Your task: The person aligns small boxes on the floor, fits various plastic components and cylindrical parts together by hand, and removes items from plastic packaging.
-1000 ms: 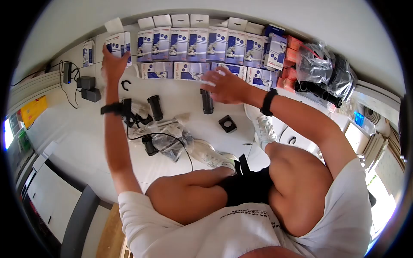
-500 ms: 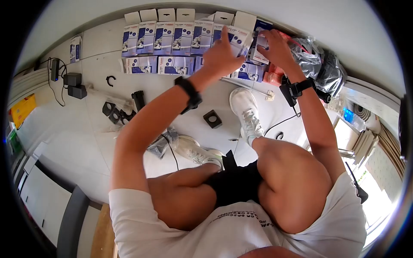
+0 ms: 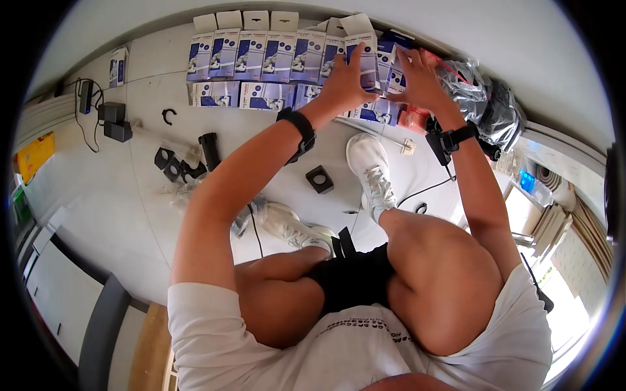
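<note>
My left hand has its fingers spread against a white and blue printed box. One finger lies along the box's left edge, and the thumb is near its lower corner. This box stands in the back row with its pale top flap raised. My right hand is spread open beside another blue and white box, thumb pointing toward the left hand. Whether its fingertips touch that box I cannot tell. Several similar boxes stand to the left, and more boxes lie in a front row.
Clear plastic bags with dark contents and a red package lie at right. Around my white shoes are a black cube with a round hole, black parts and cables. A lone box stands far left, near black blocks.
The box at my left hand was tilted and now stands upright in line with the row. My left hand shifted slightly right, and my right hand's thumb swung down and left.
</note>
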A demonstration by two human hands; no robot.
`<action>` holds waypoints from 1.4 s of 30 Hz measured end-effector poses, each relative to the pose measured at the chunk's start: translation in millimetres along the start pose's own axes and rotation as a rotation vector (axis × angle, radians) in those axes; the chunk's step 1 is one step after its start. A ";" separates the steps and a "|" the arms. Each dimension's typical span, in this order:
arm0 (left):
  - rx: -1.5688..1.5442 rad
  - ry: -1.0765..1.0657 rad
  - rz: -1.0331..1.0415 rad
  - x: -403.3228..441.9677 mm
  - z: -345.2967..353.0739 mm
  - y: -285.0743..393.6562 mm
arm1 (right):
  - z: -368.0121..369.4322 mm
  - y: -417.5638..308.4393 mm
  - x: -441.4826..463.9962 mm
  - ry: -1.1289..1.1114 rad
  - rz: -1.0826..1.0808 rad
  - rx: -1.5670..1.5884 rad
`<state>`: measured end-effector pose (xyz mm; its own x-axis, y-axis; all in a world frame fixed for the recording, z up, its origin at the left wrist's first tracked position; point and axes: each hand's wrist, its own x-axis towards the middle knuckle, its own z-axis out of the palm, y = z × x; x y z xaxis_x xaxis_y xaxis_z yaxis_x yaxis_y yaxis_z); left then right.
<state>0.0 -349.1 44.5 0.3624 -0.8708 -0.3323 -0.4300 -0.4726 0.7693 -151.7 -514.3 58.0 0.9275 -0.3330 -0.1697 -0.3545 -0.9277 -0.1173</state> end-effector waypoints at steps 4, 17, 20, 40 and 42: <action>-0.133 -0.011 0.103 -2.8 -2.2 -15.0 | 1.9 -14.5 3.7 -0.045 0.025 0.084; -0.006 0.002 0.349 -6.7 1.3 -23.7 | -6.9 2.6 10.5 -0.030 0.107 -0.026; 0.046 0.070 0.395 -1.7 11.0 -24.8 | -0.5 12.1 11.6 -0.163 0.120 0.028; 0.275 0.515 -0.381 -53.4 -206.3 -237.0 | -26.7 -116.5 91.0 -0.098 -0.268 0.137; 0.033 0.415 -0.418 -49.1 -212.0 -250.7 | -6.7 -141.2 86.9 -0.100 -0.360 0.152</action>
<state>265.3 -159.0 -16.4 0.7970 -0.4869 -0.3573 -0.2042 -0.7740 0.5993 -20.2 -413.4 66.4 0.9821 0.0337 -0.1852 -0.0296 -0.9440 -0.3286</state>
